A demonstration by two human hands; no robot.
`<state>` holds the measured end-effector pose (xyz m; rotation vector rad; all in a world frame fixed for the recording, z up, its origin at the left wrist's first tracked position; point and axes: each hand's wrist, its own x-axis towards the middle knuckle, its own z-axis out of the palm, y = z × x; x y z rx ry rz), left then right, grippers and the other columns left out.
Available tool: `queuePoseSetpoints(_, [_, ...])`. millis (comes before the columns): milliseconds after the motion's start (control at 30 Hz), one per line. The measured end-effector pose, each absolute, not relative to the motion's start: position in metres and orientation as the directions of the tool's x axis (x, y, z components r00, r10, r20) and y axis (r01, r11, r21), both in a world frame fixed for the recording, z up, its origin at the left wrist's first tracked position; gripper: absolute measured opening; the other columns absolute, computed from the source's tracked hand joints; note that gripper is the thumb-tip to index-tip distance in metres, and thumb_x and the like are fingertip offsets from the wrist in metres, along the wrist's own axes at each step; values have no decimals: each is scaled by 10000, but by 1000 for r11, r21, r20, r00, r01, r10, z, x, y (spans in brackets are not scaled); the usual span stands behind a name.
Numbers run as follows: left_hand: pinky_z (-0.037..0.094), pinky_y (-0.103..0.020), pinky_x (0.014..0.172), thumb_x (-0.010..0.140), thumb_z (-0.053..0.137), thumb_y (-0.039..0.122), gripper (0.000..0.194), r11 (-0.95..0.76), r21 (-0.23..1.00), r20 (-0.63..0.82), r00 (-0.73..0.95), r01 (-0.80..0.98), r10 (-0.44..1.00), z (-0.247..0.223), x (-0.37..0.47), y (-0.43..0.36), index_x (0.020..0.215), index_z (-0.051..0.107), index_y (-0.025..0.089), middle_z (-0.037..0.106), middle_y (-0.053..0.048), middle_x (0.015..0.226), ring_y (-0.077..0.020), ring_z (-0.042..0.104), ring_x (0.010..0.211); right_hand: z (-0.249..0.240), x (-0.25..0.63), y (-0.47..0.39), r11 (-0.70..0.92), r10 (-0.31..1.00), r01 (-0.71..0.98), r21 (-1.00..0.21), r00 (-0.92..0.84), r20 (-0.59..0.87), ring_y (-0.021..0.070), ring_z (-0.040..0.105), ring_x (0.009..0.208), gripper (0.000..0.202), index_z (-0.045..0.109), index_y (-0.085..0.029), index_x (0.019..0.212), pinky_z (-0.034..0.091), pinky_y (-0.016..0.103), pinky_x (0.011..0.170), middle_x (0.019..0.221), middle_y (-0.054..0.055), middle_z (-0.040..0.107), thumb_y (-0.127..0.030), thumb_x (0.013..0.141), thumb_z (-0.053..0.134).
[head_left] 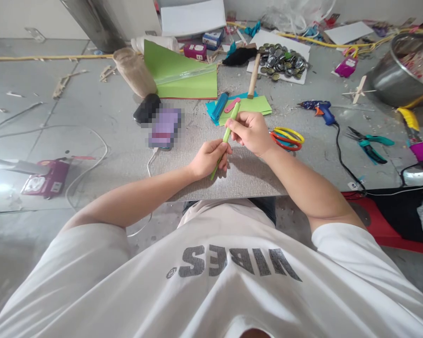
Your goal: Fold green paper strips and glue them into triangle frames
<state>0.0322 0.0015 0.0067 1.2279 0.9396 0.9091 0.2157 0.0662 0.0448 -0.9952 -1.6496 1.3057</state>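
A narrow green paper strip [226, 136] slants between my two hands above the near part of the table. My left hand [210, 158] pinches its lower part, and the bottom end pokes out below the fingers. Higher up, my right hand [251, 131] grips the strip between thumb and fingers, with the top end showing above. Just beyond the hands lie green and blue paper sheets [262, 106], a blue cutter [220, 106] and a small pink piece [231, 105]. Scissors with red and yellow handles [286, 139] rest beside my right wrist, partly hidden.
A phone [164, 126] with a cable lies left of my hands. Behind it are a jar [135, 72] and large green paper [192, 87]. A hammer [254, 77] lies near heaped bottle caps [282, 61]. To the right are a glue gun [319, 109], pliers [370, 142] and a metal pot [402, 70].
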Motion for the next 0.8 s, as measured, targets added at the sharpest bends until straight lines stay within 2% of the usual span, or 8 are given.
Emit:
queuePoseSetpoints(133, [631,-278,660,1172,749,502,312,63,997,-49,305,-35,951,4,30,2,1048,771,217,760,-12,667,-171,744,606,40,211,64,192,926,118,-974,-351,140,110,497,568,593,608,-261,727,435,259,529,614,-38,590,-607,1034,978])
queuePoseSetpoints(200, [653,-293,697,1161,729,529,321,34,995,-15,193,-99,981,4,28,3,1229,780,219,814,-18,768,-183,791,661,37,212,71,194,950,73,-978,-264,168,116,501,576,543,614,-266,756,433,258,527,623,-47,567,-568,1060,948])
queuePoseSetpoints(267, [675,-315,739,1162,670,535,335,-8,984,18,53,-176,998,6,25,4,1315,755,249,850,-23,883,-188,818,713,33,215,82,185,974,5,-983,-131,183,116,483,570,430,643,-267,818,406,255,515,650,-58,545,-481,1101,887])
queuePoseSetpoints(367, [690,-321,824,1138,654,471,262,-69,972,58,-55,-224,997,9,22,6,1272,768,277,873,-38,1032,-178,827,810,29,221,99,155,988,-64,-986,36,153,100,459,561,355,619,-269,844,373,246,516,683,-75,501,-358,1122,821])
queuePoseSetpoints(500, [690,-299,929,1129,781,452,240,-128,961,113,-75,-244,991,11,21,12,1321,801,308,848,-25,1083,-160,820,939,27,219,104,60,993,-87,-994,112,50,79,418,530,384,556,-266,810,356,230,503,664,-96,449,-231,1132,762])
queuePoseSetpoints(633, [680,-294,953,1193,763,597,284,-174,955,142,-145,-241,979,11,22,20,1213,805,316,799,-14,1007,-162,815,989,32,208,90,-49,996,-135,-990,64,-58,71,433,524,350,577,-259,841,370,200,501,652,-106,467,-192,1125,769])
queuePoseSetpoints(800, [673,-335,1081,1190,639,838,572,-205,968,174,-199,-145,964,8,18,34,1026,717,295,851,-47,1105,-234,837,1325,34,197,77,-193,981,-225,-955,-35,-190,61,478,542,331,590,-247,861,424,174,541,682,-91,553,-153,1143,735])
